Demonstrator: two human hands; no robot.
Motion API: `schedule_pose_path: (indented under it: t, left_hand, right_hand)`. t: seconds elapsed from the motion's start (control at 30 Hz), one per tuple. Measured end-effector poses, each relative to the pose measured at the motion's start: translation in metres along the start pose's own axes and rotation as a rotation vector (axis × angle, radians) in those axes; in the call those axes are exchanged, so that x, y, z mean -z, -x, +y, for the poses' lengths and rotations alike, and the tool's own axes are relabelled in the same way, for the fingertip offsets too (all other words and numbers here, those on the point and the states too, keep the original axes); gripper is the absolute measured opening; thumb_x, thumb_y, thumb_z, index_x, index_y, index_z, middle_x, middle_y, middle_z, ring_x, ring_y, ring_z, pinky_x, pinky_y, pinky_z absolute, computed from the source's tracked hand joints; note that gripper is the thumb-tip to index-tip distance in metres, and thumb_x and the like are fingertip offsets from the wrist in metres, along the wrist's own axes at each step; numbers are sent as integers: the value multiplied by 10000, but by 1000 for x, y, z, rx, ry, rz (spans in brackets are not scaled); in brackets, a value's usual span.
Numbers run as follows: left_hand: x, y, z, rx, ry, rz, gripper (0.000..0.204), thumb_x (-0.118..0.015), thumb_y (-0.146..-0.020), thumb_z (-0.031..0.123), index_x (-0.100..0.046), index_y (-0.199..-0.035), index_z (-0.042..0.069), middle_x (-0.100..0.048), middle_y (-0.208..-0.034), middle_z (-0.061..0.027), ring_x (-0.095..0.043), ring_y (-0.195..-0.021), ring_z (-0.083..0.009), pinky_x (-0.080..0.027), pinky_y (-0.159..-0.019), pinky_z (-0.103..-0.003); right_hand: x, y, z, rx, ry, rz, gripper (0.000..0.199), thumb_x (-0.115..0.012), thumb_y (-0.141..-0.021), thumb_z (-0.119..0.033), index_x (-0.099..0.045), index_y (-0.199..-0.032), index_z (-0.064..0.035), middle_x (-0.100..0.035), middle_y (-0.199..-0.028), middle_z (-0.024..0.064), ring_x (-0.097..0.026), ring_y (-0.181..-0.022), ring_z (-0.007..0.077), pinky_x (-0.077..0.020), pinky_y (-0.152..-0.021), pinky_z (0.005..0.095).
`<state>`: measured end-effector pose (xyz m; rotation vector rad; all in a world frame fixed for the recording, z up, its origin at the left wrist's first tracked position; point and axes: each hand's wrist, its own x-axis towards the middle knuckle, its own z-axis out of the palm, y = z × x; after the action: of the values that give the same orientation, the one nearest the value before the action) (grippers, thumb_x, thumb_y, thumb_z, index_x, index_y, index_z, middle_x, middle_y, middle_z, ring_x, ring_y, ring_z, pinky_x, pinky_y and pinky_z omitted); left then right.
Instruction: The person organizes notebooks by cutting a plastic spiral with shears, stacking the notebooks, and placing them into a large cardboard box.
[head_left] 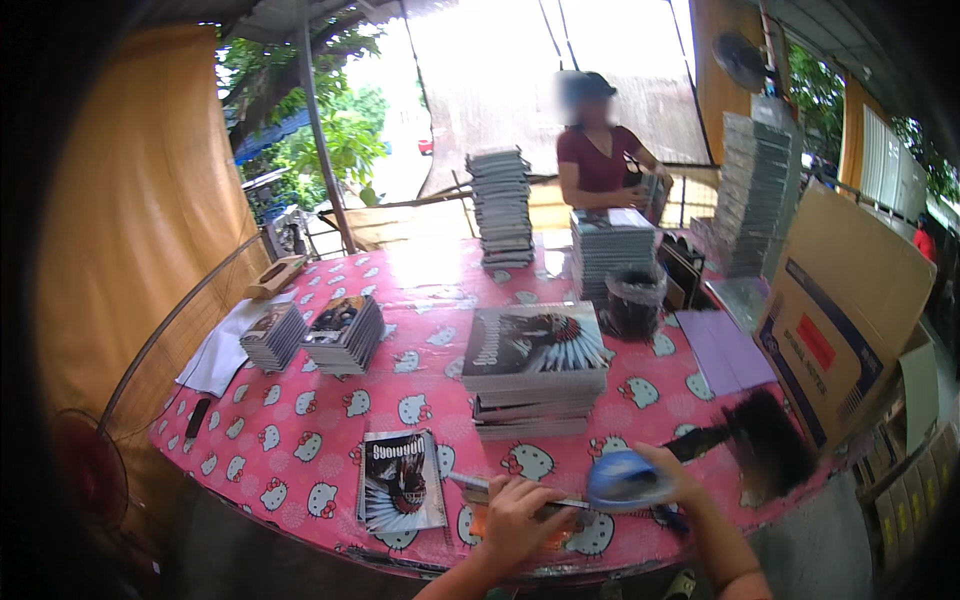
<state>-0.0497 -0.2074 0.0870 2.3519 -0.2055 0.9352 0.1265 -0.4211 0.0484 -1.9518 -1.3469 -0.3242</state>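
My left hand point(520, 515) rests near the table's front edge, fingers stretched over a thin grey strip point(470, 483) and a flat orange piece point(552, 530). What lies under the palm is hidden. To its right, my right hand point(685, 480) is closed on a blue rounded object point(628, 482), blurred, whose kind I cannot make out. Left of my hands lies a spiral notebook point(402, 482) with a feathered-headdress cover, atop what seems another one. A tall stack of similar notebooks point(536, 345) stands just beyond my hands.
Two shorter notebook stacks point(343, 332) point(275, 337) stand at left by a white cloth point(225, 345). Further back are tall stacks point(500, 210) and a seated person point(608, 165). At right are a black bin point(634, 305), purple sheets point(722, 350), a black brush point(768, 440) and a cardboard box point(840, 310).
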Motion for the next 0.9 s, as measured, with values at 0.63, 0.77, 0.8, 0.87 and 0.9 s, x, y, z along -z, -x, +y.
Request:
schedule_pose_path:
  t: [0.63, 0.77, 0.8, 0.87, 0.9]
  left_hand:
    - [36, 0, -30, 298, -79, -67, 340, -830, -554, 249, -700, -814, 74, -658, -902, -58, -580, -931, -243, -446, -833, -402]
    - [42, 1, -32, 259, -85, -64, 335, -834, -555, 211, -692, -808, 44, -648, -891, -90, -594, -858, -247, -492, -744, -347]
    - [43, 6, -34, 264, -64, -32, 337, -835, -556, 210, -690, -807, 40, -643, -899, -98, -595, -851, -251, -491, -751, -355]
    - [46, 6, -36, 275, -92, 32, 348, -844, -547, 209, -679, -794, 27, -577, -1022, -132, -579, -905, -264, -493, -743, -353]
    - [47, -1, -35, 254, -123, 43, 351, -847, -546, 209, -677, -791, 25, -556, -1050, -137, -574, -923, -266, -494, -741, -348]
  right_hand:
    - [-25, -30, -35, -307, -809, -32, 380, -737, -601, -115, -596, -941, -21, -629, -807, 64, -605, -773, 180, -479, -715, 352]
    - [-27, -49, -31, -371, -444, -98, 422, -712, -591, -65, -581, -989, -19, -605, -781, 31, -570, -744, 137, -471, -694, 314]
    - [-25, -51, -39, -370, -557, -140, 419, -707, -591, -60, -581, -989, -20, -603, -775, 35, -567, -740, 133, -467, -687, 308]
    - [-27, -59, -58, -366, -785, -228, 415, -696, -590, -52, -582, -988, -22, -597, -763, 41, -561, -733, 126, -460, -672, 296]
    - [-38, -61, -53, -314, -337, -247, 437, -696, -594, -43, -579, -1014, -22, -607, -801, 8, -563, -743, 136, -461, -675, 292]
